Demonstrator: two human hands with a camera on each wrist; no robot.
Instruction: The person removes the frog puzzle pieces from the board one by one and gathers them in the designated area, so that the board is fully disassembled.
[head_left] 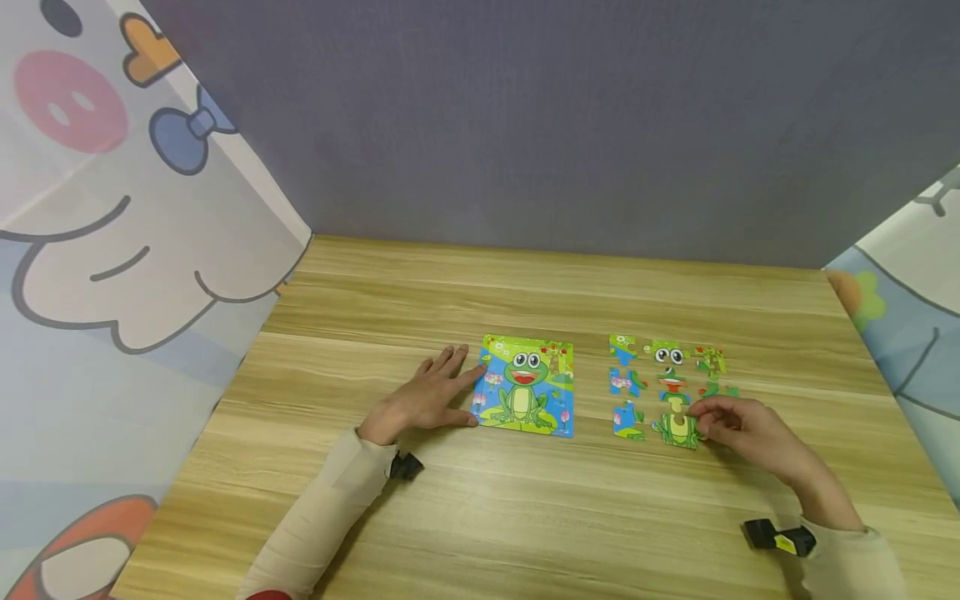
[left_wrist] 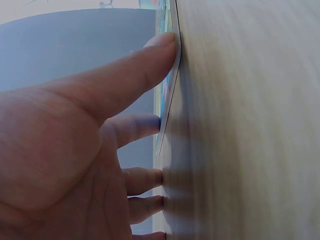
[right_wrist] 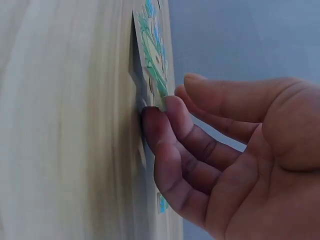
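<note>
A square frog picture board (head_left: 525,387) lies on the table. My left hand (head_left: 429,402) is at its left edge, fingers spread and nearly straight; in the left wrist view the thumb (left_wrist: 162,42) touches the board's edge, which is tilted slightly off the table. To the right, loose frog jigsaw pieces lie in rows. My right hand (head_left: 742,429), fingers curled, holds the edge of the frog-body puzzle piece (head_left: 677,432). The right wrist view shows this piece (right_wrist: 151,65) raised, with fingertips above and under its edge. The right hand hides part of the bottom row.
The wooden table (head_left: 525,517) meets a grey panel (head_left: 555,125) at the back. Cartoon-printed walls (head_left: 97,275) stand at both sides. Other pieces, such as the eyes piece (head_left: 667,353) and the mouth piece (head_left: 673,383), lie beyond the right hand with small gaps between them.
</note>
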